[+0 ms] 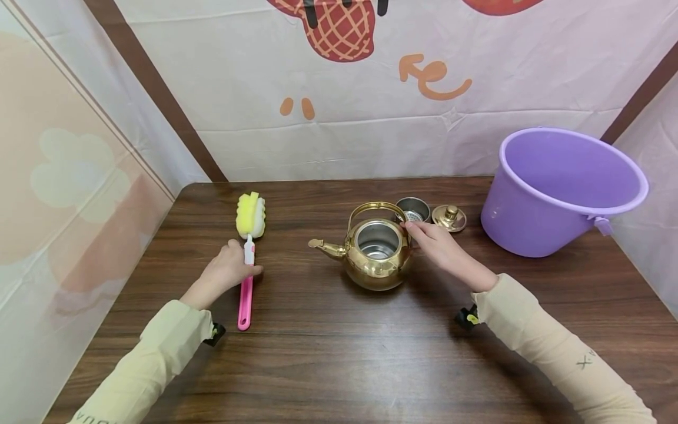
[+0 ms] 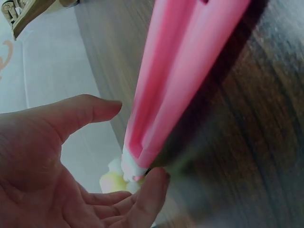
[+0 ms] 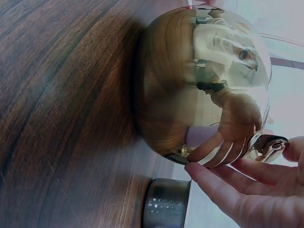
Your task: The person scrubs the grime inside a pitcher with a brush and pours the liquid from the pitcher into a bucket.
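Observation:
A bottle brush lies on the table, with a yellow-and-white sponge head [image 1: 250, 216] and a pink handle [image 1: 246, 297]. My left hand [image 1: 225, 268] is over its neck; in the left wrist view the thumb [image 2: 97, 108] and fingers [image 2: 151, 192] stand apart on either side of the handle. Near the middle stands a shiny gold teapot [image 1: 377, 268], its lid off and its spout to the left. My right hand [image 1: 442, 247] holds it at the right foot of its raised handle [image 1: 375, 206]. In the right wrist view, fingers [image 3: 213, 185] lie against the body.
Behind the teapot sits a perforated metal strainer [image 1: 413, 209], with the gold lid [image 1: 449, 218] beside it. At the back right stands a large purple bucket [image 1: 508, 221]. A printed cloth [image 1: 371, 141] hangs along the back edge of the wooden table [image 1: 318, 353].

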{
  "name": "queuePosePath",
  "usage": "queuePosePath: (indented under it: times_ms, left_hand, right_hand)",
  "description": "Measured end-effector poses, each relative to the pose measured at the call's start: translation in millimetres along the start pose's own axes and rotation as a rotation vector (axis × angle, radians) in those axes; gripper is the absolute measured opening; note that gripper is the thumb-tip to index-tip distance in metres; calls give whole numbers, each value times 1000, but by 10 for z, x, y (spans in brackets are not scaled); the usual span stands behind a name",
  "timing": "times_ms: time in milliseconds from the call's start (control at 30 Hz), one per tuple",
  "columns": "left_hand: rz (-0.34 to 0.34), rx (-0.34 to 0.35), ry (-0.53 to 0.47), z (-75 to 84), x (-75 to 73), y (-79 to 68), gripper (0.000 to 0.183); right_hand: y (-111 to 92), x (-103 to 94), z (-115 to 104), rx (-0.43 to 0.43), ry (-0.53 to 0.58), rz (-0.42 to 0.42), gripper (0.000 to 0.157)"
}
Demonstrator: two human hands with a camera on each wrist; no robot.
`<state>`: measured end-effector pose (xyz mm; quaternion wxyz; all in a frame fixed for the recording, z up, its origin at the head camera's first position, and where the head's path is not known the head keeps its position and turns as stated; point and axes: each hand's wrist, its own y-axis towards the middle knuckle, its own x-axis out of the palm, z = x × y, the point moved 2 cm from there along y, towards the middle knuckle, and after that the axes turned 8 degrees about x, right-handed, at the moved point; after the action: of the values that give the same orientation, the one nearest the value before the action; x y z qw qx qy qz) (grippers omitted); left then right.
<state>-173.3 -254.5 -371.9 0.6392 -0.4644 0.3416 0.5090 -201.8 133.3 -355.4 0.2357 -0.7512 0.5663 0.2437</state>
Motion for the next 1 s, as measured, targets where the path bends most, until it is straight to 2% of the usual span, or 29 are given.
queuePosePath:
  times_ms: [300, 567, 800, 1000]
  left_hand:
    - [-112, -80, -85, -8, 65, -13, 68]
    - [-131, -96, -142, -10, 103, -5, 61]
    - [-127, -80, -153, -16, 117, 5, 55]
    - [-129, -73, -152, -21, 112, 6, 52]
  right_hand:
    - [-2, 4, -9, 9, -1, 2, 43]
    - [-9, 6, -18, 8, -8, 4, 44]
    - [-10, 8, -23, 12, 16, -1, 42]
    - [-11, 6, -27, 8, -5, 0, 43]
